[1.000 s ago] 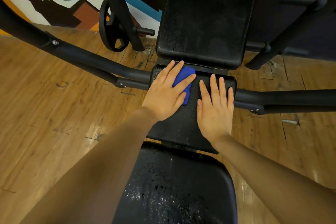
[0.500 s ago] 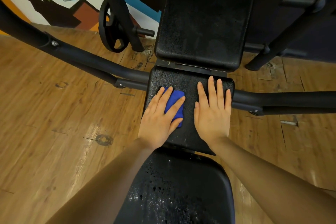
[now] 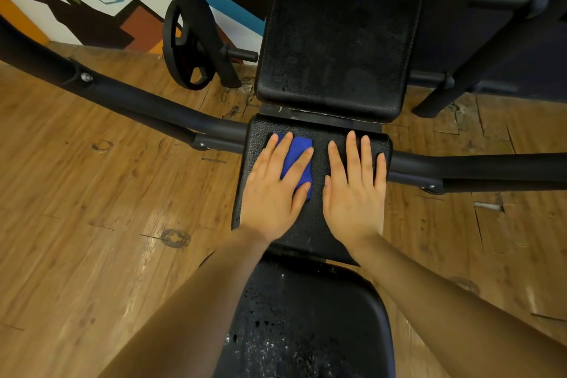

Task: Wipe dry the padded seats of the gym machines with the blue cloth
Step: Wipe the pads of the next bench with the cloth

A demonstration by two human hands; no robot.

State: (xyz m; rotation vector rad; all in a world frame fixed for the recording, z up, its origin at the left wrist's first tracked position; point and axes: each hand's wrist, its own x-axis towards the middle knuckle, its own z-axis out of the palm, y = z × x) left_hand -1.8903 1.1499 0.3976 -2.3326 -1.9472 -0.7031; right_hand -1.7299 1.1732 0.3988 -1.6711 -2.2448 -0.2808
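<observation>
**Blue cloth pressed flat on the middle pad**

Nearest, a black padded seat (image 3: 306, 325) is seen speckled with water droplets. Beyond it, on the pebbled black middle pad (image 3: 316, 224), the folded blue cloth (image 3: 297, 159) is pressed under the straight fingers of the left hand (image 3: 273, 190); its long axis runs near to far, tilted slightly left. The right hand (image 3: 354, 190) is laid flat beside it, grasping nothing. Farther off, a squarish grained back pad (image 3: 337, 43) is tilted upward, flanked by black tubular bars (image 3: 159, 107). A round weight plate (image 3: 184, 49) stands on the worn wood-plank floor (image 3: 92, 193). No writing can be read.
</observation>
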